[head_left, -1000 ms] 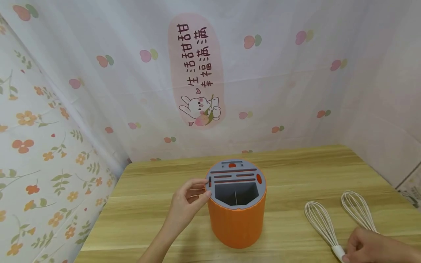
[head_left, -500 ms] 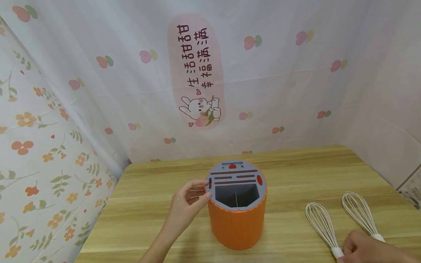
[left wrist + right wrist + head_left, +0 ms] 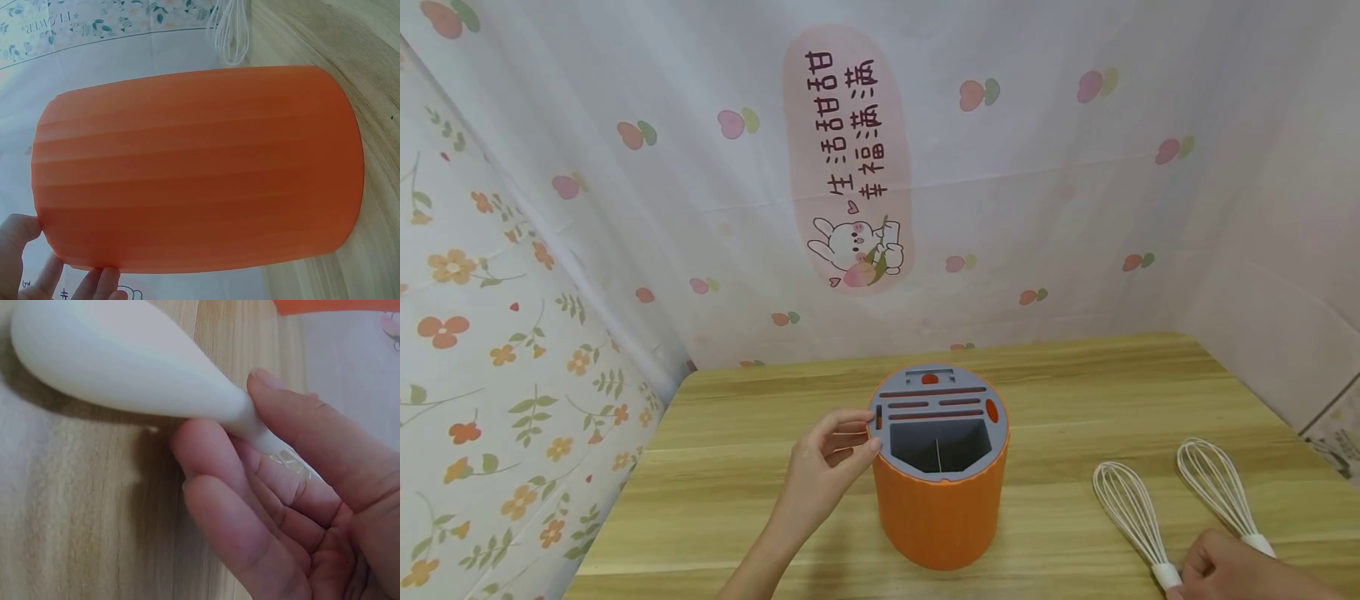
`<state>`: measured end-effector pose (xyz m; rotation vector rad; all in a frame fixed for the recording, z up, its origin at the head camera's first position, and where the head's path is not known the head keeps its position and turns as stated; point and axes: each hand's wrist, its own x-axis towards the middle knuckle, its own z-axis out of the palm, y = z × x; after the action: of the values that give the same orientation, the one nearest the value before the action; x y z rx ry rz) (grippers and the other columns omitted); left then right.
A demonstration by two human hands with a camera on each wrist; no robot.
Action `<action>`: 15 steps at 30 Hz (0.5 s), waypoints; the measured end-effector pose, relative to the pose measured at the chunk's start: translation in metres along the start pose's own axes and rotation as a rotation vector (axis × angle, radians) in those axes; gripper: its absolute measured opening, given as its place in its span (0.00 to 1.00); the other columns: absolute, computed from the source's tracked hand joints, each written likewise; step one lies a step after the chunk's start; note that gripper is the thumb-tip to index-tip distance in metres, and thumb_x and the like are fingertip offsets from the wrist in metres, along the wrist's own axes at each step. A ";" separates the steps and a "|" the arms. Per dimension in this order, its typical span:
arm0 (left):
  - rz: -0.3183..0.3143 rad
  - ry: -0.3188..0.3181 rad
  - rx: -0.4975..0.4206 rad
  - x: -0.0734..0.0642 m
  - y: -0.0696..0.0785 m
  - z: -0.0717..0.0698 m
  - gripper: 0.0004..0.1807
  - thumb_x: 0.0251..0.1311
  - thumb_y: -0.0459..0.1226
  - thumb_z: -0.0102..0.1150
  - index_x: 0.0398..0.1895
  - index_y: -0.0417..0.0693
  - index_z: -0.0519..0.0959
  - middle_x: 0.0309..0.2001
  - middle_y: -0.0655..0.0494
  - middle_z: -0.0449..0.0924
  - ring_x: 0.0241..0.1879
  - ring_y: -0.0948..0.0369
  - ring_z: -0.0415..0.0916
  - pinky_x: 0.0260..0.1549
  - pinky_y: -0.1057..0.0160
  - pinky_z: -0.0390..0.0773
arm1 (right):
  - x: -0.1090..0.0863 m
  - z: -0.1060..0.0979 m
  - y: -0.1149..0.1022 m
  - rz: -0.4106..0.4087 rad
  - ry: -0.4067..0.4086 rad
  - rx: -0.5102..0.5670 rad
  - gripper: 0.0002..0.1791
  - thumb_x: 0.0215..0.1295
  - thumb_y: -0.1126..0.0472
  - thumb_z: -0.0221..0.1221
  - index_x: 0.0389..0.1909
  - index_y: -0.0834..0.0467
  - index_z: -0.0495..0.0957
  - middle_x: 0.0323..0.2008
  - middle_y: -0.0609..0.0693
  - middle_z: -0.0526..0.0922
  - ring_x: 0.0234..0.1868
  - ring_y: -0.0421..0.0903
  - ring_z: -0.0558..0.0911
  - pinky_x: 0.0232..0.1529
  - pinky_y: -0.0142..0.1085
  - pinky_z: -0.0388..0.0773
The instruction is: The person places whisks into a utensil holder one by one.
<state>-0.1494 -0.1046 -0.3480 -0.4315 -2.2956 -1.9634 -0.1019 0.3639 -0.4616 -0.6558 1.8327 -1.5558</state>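
Note:
An orange utensil holder (image 3: 936,525) with a grey slotted top stands upright on the table in the head view. My left hand (image 3: 823,467) holds its left rim, thumb and fingertips spread at the edge; its ribbed orange side (image 3: 200,169) fills the left wrist view. To the right lies a whisk (image 3: 1131,512) with white wires, its handle end covered by my right hand (image 3: 1232,571) in the head view. Up close, thumb and fingers pinch the narrow neck of its white handle (image 3: 119,359). A second, similar whisk (image 3: 1217,483) lies just beyond that hand.
The wood-grain table (image 3: 737,492) meets a white peach-print curtain (image 3: 1037,208) at the back. A floral cloth (image 3: 497,375) hangs along the left side. Slots of several lengths and a divided square opening (image 3: 940,446) mark the holder's top.
My right hand has shifted slightly down, uncovering some of the second whisk's white handle. My left hand and the holder stay in place.

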 end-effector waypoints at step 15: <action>0.001 0.008 0.015 -0.001 0.001 0.000 0.15 0.51 0.38 0.66 0.44 0.55 0.79 0.44 0.57 0.78 0.42 0.59 0.77 0.44 0.62 0.76 | 0.003 0.000 -0.009 0.027 0.140 -0.156 0.18 0.64 0.70 0.52 0.15 0.74 0.68 0.08 0.45 0.62 0.15 0.28 0.63 0.08 0.28 0.55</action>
<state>-0.1478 -0.1051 -0.3470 -0.4233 -2.3029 -1.9426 -0.1047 0.3603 -0.4535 -0.6029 2.0747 -1.4846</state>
